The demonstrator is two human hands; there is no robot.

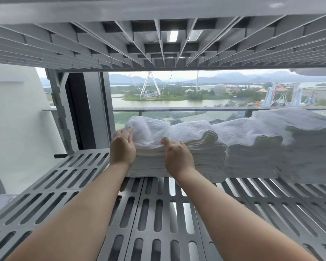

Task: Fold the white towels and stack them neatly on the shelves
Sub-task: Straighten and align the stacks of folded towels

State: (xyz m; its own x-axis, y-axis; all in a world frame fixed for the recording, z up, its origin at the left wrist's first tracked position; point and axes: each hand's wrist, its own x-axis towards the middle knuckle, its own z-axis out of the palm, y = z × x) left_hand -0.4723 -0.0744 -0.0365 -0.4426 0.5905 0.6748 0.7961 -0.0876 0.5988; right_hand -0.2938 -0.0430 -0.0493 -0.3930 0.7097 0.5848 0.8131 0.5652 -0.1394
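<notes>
Now reaching with both bare arms across a grey slotted shelf to the left stack of folded white towels at the shelf's back edge. Gripping the top towel, bunched and rumpled on that stack.

Left hand at the stack's upper left corner, fingers curled narrow and pinching the towel's left end. Right hand at the stack's front face, near its middle, thumb raised onto the towel's front edge, the other fingers curled close and tucked into the folds; cannot tell how many layers sit in that grip.

Just right of the left stack and touching it, a middle stack of the same white towels. Further right of the left stack, a third stack, rising higher in view and cut off by the frame edge.

Above the left stack, the ribbed underside of the upper shelf. Behind the left stack, a balcony rail, then water and a Ferris wheel far off. Left of the left stack, a grey upright post and a white wall.
</notes>
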